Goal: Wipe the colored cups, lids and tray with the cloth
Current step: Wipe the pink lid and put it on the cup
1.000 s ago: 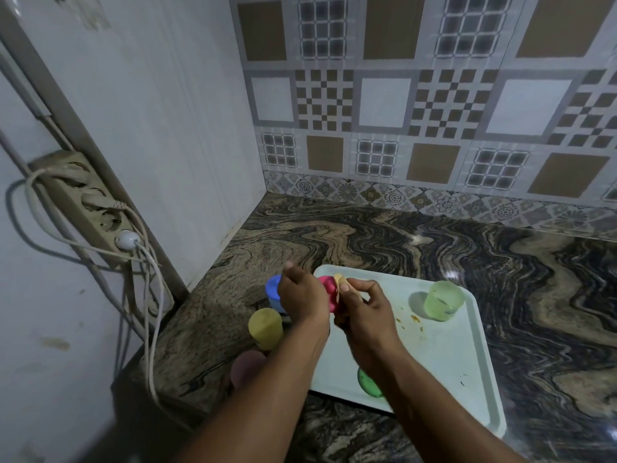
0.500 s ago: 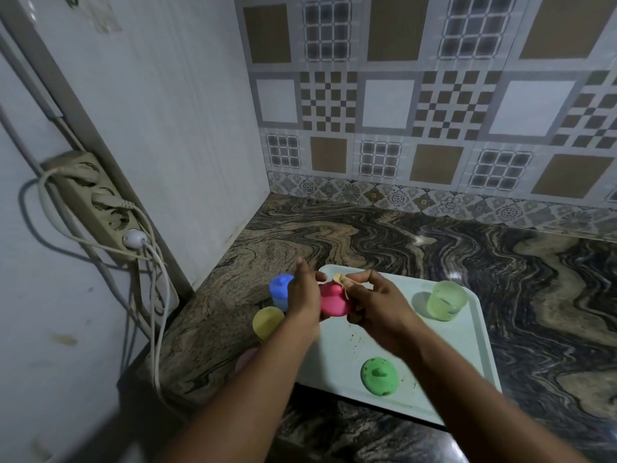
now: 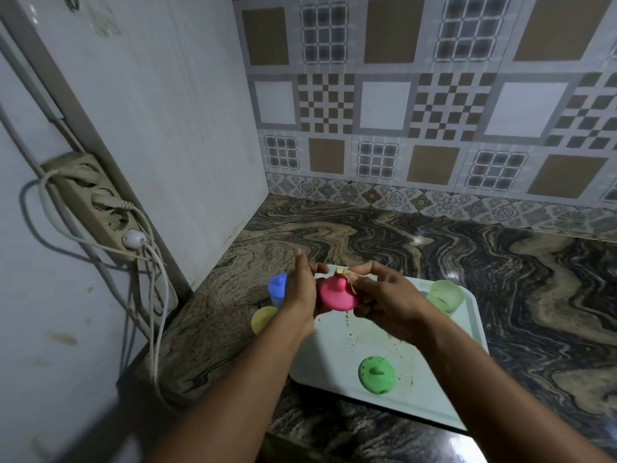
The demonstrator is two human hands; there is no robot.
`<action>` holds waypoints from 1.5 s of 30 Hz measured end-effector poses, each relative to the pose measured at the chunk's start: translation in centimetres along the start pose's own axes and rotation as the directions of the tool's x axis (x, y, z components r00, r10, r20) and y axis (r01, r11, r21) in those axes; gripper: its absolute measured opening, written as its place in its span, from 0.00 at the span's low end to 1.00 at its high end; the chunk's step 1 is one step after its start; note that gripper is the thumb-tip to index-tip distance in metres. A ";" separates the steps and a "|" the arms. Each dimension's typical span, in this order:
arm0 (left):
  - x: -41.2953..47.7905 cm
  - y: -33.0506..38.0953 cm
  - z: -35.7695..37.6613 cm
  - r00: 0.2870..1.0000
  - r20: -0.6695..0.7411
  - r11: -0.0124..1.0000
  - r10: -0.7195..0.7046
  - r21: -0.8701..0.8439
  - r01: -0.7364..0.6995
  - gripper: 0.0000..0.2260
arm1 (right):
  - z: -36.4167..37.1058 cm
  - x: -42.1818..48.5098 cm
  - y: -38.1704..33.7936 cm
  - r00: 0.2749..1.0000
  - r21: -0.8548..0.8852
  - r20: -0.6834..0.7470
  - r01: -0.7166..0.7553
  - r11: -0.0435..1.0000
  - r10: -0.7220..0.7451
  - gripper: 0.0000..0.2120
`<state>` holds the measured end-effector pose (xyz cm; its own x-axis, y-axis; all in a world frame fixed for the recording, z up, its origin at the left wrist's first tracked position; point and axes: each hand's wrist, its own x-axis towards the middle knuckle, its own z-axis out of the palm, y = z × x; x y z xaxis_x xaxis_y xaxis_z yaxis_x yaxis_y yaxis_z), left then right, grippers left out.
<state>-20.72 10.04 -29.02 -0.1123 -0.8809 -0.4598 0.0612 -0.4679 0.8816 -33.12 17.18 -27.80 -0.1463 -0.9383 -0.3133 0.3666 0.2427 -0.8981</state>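
Left hand grips pink lid, right hand pinches cloth, both over the tray by its far edge.

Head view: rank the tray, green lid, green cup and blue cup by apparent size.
Tray
Green lid and green cup look alike; the lid is nearer, so unranked
Blue cup, partly behind left hand

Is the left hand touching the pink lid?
Touching. The head view shows the left hand gripping the pink lid at its left edge, no gap.
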 end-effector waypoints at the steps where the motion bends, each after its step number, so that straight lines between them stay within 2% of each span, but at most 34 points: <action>1: 0.3 0.4 0.0 0.999 0.018 0.998 0.039 0.055 -0.039 0.25 | -0.2 -0.1 -0.5 0.999 -0.007 0.026 -0.018 1.000 0.018 0.03; 3: -0.2 1.1 0.9 0.968 -0.126 0.972 0.217 0.123 -0.202 0.22 | 0.8 -0.2 0.0 0.997 0.009 -0.042 0.058 0.998 -0.058 0.02; 5: -1.0 1.2 1.8 0.880 -0.320 0.935 0.352 0.080 -0.345 0.20 | 3.0 -0.4 2.4 0.958 0.058 -0.217 0.206 0.977 -0.189 0.02; 7: -1.6 0.6 2.4 0.819 -0.440 0.918 0.367 0.027 -0.397 0.22 | 4.7 -0.9 4.7 0.900 0.066 -0.371 0.271 0.960 -0.229 0.05; 8: -1.9 0.2 2.5 0.818 -0.464 0.924 0.340 0.005 -0.382 0.22 | 4.9 -1.0 5.2 0.879 0.046 -0.421 0.270 0.962 -0.226 0.05; 9: -2.0 -0.4 2.4 0.843 -0.446 0.940 0.301 -0.012 -0.342 0.22 | 4.6 -1.1 4.8 0.881 0.026 -0.422 0.249 0.968 -0.215 0.05; 10: -1.6 -0.8 2.1 0.892 -0.381 0.961 0.242 -0.036 -0.276 0.22 | 3.8 -1.0 3.9 0.910 0.010 -0.365 0.216 0.976 -0.198 0.04; 12: -0.6 -0.6 0.9 0.984 -0.160 0.995 0.077 -0.050 -0.086 0.24 | 1.4 -0.8 1.2 0.986 -0.022 -0.116 0.119 0.993 -0.121 0.02; 14: 0.0 0.4 -0.2 0.996 0.073 0.998 -0.050 0.033 0.047 0.26 | -0.6 -0.8 -1.4 0.996 -0.102 0.085 0.007 0.995 0.002 0.03; 15: 0.0 1.0 -0.3 0.990 0.136 0.994 -0.043 0.106 0.029 0.26 | -1.0 -0.8 -2.1 0.990 -0.142 0.135 -0.015 0.990 0.034 0.04; 16: -0.2 1.5 0.0 0.990 0.138 0.981 0.018 0.188 -0.044 0.23 | -0.9 -0.7 -2.2 0.987 -0.154 0.155 -0.008 0.988 0.032 0.04; 17: -0.4 1.7 0.6 0.989 0.078 0.961 0.127 0.237 -0.142 0.21 | -0.5 -0.6 -1.9 0.991 -0.131 0.134 0.017 0.991 0.001 0.03; 19: -0.7 1.5 1.6 0.932 -0.128 0.925 0.338 0.229 -0.304 0.19 | 1.3 -0.3 0.0 0.991 -0.055 -0.031 0.129 0.990 -0.131 0.00; 20: -0.8 1.2 1.9 0.893 -0.234 0.920 0.384 0.183 -0.347 0.20 | 2.3 -0.2 1.5 0.968 -0.030 -0.150 0.200 0.979 -0.202 0.02; 22: -0.9 0.2 2.2 0.848 -0.387 0.929 0.363 0.083 -0.360 0.22 | 3.8 -0.3 3.9 0.908 0.022 -0.335 0.276 0.961 -0.253 0.05; 23: -0.9 -0.5 2.2 0.853 -0.413 0.943 0.318 0.049 -0.328 0.22 | 3.9 -0.4 4.5 0.897 0.048 -0.378 0.266 0.963 -0.229 0.06; 24: -0.6 -0.9 2.0 0.891 -0.375 0.963 0.257 0.023 -0.268 0.21 | 3.6 -0.4 4.5 0.909 0.078 -0.372 0.233 0.969 -0.189 0.06; 26: -0.1 -0.8 1.2 0.982 -0.176 0.998 0.063 -0.008 -0.065 0.23 | 2.1 -0.3 2.9 0.966 0.099 -0.242 0.116 0.988 -0.090 0.04; 28: 0.0 0.3 0.1 0.995 0.050 0.995 -0.086 0.054 0.083 0.24 | 0.4 -0.2 0.8 0.998 0.055 -0.069 -0.011 0.998 0.014 0.03; 29: 0.2 0.7 0.0 0.989 0.119 0.990 -0.087 0.123 0.072 0.24 | -0.1 -0.2 0.1 0.999 0.019 -0.014 -0.049 0.999 0.049 0.04; 30: 0.1 1.1 0.1 0.990 0.136 0.983 -0.035 0.183 0.010 0.22 | -0.1 -0.2 -0.3 0.999 0.000 0.012 -0.053 0.999 0.053 0.04; 31: 0.2 1.2 0.6 0.994 0.089 0.974 0.064 0.209 -0.082 0.19 | 0.3 -0.2 -0.3 1.000 0.004 0.008 -0.027 1.000 0.027 0.04; 32: 0.2 1.2 1.1 0.984 -0.005 0.965 0.176 0.200 -0.171 0.18 | 1.0 -0.2 0.2 0.999 0.030 -0.035 0.026 0.999 -0.025 0.03; 34: 0.0 0.9 1.7 0.920 -0.220 0.944 0.326 0.128 -0.304 0.17 | 2.8 -0.5 2.3 0.968 0.070 -0.197 0.174 0.982 -0.157 0.02; 36: -0.3 0.3 2.0 0.849 -0.381 0.928 0.366 0.078 -0.365 0.19 | 4.2 -0.9 4.4 0.911 0.055 -0.351 0.251 0.966 -0.217 0.04; 37: -0.6 -0.1 2.0 0.838 -0.418 0.933 0.351 0.076 -0.352 0.20 | 4.4 -1.1 4.9 0.896 0.053 -0.392 0.249 0.967 -0.210 0.04; 38: -0.6 -0.5 2.0 0.858 -0.404 0.946 0.318 0.071 -0.317 0.20 | 4.2 -1.1 4.8 0.898 0.058 -0.396 0.235 0.970 -0.194 0.03; 39: -0.3 -0.8 1.7 0.907 -0.334 0.966 0.257 0.051 -0.255 0.20 | 3.7 -1.0 4.1 0.918 0.064 -0.355 0.213 0.975 -0.177 0.03; 41: 0.2 -0.3 0.7 0.990 -0.129 0.998 0.059 0.009 -0.059 0.23 | 2.0 -0.7 1.8 0.978 0.060 -0.173 0.132 0.989 -0.120 0.02; 42: 0.3 0.3 0.2 0.999 -0.027 1.000 -0.028 0.009 0.029 0.24 | 1.1 -0.6 0.7 0.995 0.043 -0.069 0.077 0.996 -0.074 0.02; 43: 0.5 0.7 -0.1 0.997 0.042 0.997 -0.059 0.043 0.057 0.25 | 0.6 -0.6 -0.2 0.999 0.016 0.015 0.029 0.999 -0.029 0.02; 44: 0.7 1.1 -0.1 0.998 0.062 0.996 -0.030 0.091 0.024 0.23 | 0.4 -0.5 -0.6 0.998 -0.003 0.059 0.005 1.000 -0.005 0.02; 45: 0.6 1.3 0.3 0.999 0.023 0.990 0.048 0.133 -0.050 0.22 | 0.6 -0.5 -0.6 0.998 -0.008 0.054 0.017 1.000 -0.017 0.02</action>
<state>-20.99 8.93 -28.07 -0.1318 -0.9003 -0.4148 -0.0655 -0.4096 0.9099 -32.73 17.33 -26.92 -0.1023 -0.9542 -0.2812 0.3569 0.2287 -0.9057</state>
